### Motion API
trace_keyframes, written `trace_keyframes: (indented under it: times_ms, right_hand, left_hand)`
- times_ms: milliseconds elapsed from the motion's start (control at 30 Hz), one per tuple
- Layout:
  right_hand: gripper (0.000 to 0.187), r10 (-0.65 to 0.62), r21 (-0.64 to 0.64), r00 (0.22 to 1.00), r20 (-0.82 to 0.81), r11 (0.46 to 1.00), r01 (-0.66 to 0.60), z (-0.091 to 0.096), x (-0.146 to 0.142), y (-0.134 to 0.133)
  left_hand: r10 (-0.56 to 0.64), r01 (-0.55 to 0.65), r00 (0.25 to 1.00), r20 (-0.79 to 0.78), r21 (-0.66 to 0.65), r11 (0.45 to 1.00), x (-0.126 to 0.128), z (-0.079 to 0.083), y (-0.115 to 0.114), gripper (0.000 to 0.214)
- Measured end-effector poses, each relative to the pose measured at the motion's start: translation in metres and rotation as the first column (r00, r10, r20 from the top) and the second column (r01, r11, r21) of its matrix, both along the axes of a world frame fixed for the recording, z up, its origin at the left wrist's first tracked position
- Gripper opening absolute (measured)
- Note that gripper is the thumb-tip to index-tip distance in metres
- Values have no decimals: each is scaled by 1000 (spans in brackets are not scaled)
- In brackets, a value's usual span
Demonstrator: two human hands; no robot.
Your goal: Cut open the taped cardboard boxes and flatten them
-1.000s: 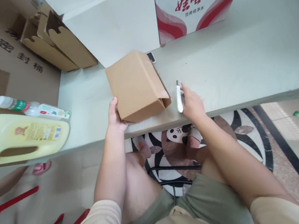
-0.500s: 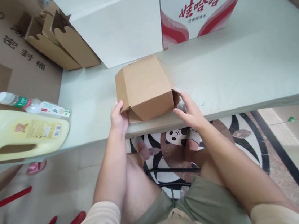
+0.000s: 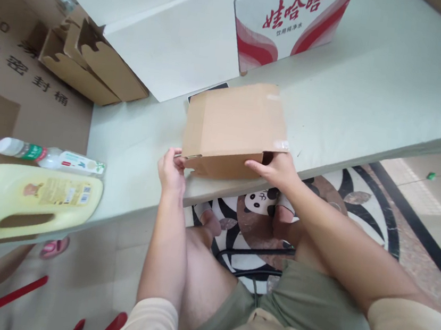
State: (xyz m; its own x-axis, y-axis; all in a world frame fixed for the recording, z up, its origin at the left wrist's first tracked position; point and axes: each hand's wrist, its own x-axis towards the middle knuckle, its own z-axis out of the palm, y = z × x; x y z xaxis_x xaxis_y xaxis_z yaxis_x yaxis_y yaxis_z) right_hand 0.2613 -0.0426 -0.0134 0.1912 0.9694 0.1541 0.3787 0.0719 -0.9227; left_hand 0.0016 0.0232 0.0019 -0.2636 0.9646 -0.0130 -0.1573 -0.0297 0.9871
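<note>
A brown cardboard box (image 3: 236,119) rests near the table's front edge, its broad top panel facing up and a flap gap showing at the right front corner. At its left front corner, my left hand (image 3: 173,171) pinches the edge of the board with curled fingers. My right hand (image 3: 278,169) grips the opposite corner, thumb along the front panel and the other fingers partly hidden behind the board. Shiny clear tape patches lie along the right side of the top. Behind the box, a thin dark-edged flat object (image 3: 219,86) peeks out.
White boxes (image 3: 175,41) and a red-and-white water carton (image 3: 289,26) stand at the back of the table (image 3: 374,87). Folded brown cartons (image 3: 99,67) lean at the left. A plastic bottle (image 3: 55,157) and a pale yellow jug (image 3: 34,204) lie at the left edge.
The box has turned and shifted right, its top now broader and the tape patches visible. Both hands stay at its front corners; the flat object behind has come into sight.
</note>
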Motion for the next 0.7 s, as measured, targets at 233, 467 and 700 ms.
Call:
trace_keyframes:
  times_ms: [233,467,700]
  right_hand:
    - [60,6,-45,999,47,999,-3,-4,4,2]
    - [46,44,-59,994,100,998,-38,-6,6,9]
    - [30,-79,42,996,-50,996,81,3,6,6]
  left_hand:
    - [-315,315,949,-23,-31,949,1,-1,-4,65]
    - [-112,113,985,133,1,994,6,3,-1,45]
    - [41,-40,989,142,-15,999,3,0,1,25]
